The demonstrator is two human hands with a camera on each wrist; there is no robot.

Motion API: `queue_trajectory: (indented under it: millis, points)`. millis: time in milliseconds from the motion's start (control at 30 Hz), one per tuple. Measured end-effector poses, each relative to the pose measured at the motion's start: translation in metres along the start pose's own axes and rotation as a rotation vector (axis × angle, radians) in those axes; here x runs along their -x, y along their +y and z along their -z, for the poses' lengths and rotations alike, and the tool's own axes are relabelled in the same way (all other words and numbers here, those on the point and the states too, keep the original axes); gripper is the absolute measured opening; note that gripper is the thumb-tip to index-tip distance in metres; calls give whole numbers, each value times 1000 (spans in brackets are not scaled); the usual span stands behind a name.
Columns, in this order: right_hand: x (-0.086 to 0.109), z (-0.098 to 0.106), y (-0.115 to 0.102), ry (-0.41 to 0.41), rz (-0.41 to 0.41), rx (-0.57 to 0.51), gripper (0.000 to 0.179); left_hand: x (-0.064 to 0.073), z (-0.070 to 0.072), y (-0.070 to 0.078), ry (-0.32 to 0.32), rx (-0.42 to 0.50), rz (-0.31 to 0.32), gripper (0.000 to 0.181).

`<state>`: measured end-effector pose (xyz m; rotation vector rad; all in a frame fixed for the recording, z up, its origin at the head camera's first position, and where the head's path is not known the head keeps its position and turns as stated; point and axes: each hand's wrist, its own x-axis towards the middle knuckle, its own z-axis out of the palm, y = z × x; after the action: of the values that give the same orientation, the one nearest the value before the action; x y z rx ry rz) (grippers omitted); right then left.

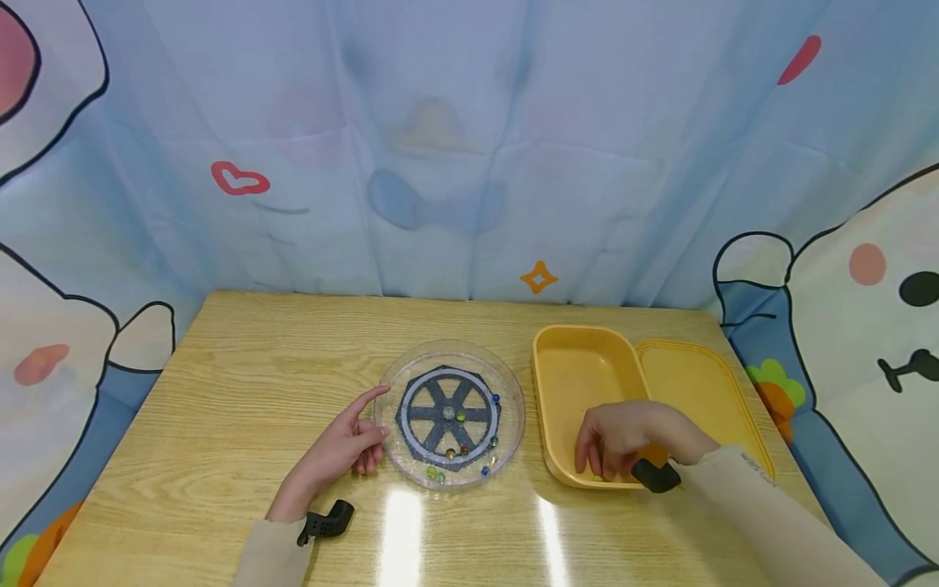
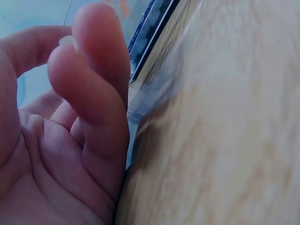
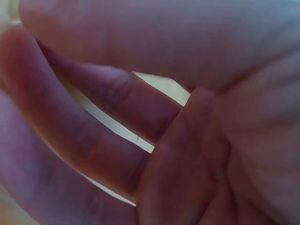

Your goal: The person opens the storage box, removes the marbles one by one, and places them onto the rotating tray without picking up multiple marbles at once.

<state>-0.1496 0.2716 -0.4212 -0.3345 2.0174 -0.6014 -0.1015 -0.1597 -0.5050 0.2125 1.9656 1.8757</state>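
Observation:
A clear round dish (image 1: 511, 440) sits on the table, its base showing a dark spoked wheel shape (image 1: 449, 413). Several glass marbles lie in it, among them a blue marble (image 1: 486, 471) and a green marble (image 1: 431, 472). My left hand (image 1: 341, 440) touches the dish's left rim with index finger and thumb. In the left wrist view the thumb (image 2: 93, 98) is close to the dish's edge. My right hand (image 1: 623, 436) reaches into a yellow box (image 1: 579, 367), fingers bent downward. The right wrist view shows bent fingers (image 3: 84, 131); whether they pinch anything is hidden.
A yellow lid (image 1: 689, 383) lies right of the box, partly under its edge or beside it. Behind the wooden table (image 1: 293, 350) hangs a blue patterned curtain (image 1: 440, 163). A black wrist camera (image 1: 330, 520) is worn on the left wrist.

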Motion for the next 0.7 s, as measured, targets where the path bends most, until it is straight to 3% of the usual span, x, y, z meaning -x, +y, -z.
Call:
queue_trajectory:
  millis: [200,367,700]
  points:
    - [-3,-1,0,-39,-13,67,42,0,0,-1,2,-8,-9,67]
    - [-6,2,1,-75,7,104,32,0,0,0,2,-6,-5,67]
    - [-11,-1,-2,-63,-17,111,24,1,-1,0,10,4,8,68]
